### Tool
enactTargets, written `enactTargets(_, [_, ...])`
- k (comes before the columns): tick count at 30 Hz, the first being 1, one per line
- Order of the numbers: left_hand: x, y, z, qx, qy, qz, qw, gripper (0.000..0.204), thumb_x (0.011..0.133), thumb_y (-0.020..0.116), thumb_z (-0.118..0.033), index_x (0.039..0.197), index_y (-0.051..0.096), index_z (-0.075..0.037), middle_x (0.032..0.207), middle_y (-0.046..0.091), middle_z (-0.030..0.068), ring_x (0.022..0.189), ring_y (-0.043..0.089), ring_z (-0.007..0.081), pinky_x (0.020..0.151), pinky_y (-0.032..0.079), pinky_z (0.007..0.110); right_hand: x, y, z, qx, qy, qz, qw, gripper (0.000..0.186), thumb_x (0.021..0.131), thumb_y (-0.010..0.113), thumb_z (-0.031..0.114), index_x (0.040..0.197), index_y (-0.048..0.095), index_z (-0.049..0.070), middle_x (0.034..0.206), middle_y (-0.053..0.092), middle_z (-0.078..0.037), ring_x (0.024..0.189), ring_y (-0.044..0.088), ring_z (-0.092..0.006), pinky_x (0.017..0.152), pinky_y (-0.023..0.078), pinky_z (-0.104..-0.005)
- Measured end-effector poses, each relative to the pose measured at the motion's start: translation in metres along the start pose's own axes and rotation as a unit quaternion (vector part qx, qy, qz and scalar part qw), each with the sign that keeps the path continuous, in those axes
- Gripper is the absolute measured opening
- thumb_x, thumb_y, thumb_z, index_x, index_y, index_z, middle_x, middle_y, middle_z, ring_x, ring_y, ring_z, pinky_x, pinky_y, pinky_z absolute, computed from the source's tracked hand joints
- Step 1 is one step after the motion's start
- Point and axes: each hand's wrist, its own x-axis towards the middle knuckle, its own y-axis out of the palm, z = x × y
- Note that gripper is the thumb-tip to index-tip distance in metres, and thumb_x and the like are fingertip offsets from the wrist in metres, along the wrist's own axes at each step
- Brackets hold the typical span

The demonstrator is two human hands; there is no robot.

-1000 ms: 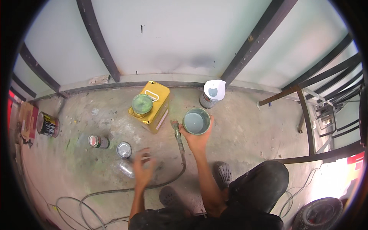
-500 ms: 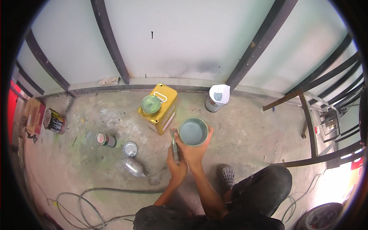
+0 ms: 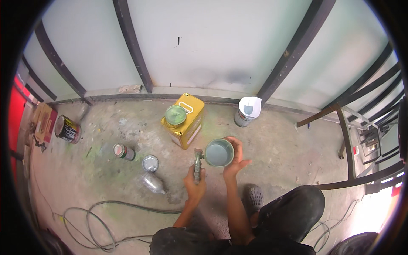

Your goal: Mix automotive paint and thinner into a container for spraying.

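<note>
My left hand (image 3: 195,187) is closed round the handle of a paint-stained spray gun (image 3: 197,163), held upright above the floor. A round cup (image 3: 219,154) of grey-blue paint sits at the gun's right side, its open top facing up. My right hand (image 3: 236,163) lies against the cup's right side. Its fingers curve along the wall near the rim, and the thumb sticks out away from the cup. How far the fingers reach under the cup is hidden.
Beyond the gun stands a gold rectangular tin (image 3: 193,114) with a green-stained round container (image 3: 175,114) on top. A paper-topped can (image 3: 243,119) is at the wall. Left lie a small can (image 3: 124,151), a silver lid (image 3: 150,163), a clear bottle (image 3: 153,183) and a hose (image 3: 127,205). A metal frame (image 3: 347,144) stands right.
My right hand has shifted from beneath the cup, beside the gun's handle, to the cup's right side, its thumb swinging outward. Gun and cup have moved slightly, and the whole view has shifted.
</note>
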Motion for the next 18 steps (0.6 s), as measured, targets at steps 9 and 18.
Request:
enactTargets(9, [-0.005, 0.003, 0.004, 0.026, 0.023, 0.028, 0.999, 0.029, 0.098, 0.072, -0.014, 0.121, 0.066, 0.002, 0.086, 0.069, 0.0151, 0.076, 0.064, 0.0160, 0.072, 0.053, 0.036, -0.007, -0.041, -0.033, 0.032, 0.319, 0.050, 0.946, 0.103, 0.101, 0.012, 0.082, 0.133, 0.067, 0.001, 0.122, 0.073, -0.009, 0.114, 0.067, -0.0204, 0.108, 0.047, -0.0343])
enactTargets(18, [-0.010, 0.005, 0.011, 0.032, 0.010, 0.038, 0.999, 0.031, 0.099, 0.071, -0.019, 0.120, 0.066, 0.003, 0.085, 0.069, 0.0167, 0.074, 0.064, 0.0200, 0.071, 0.052, 0.038, 0.004, -0.042, -0.019, 0.084, 0.354, 0.200, 0.909, 0.116, 0.094, 0.006, 0.088, 0.148, 0.050, -0.005, 0.127, 0.072, -0.020, 0.119, 0.068, -0.0307, 0.109, 0.050, -0.0442])
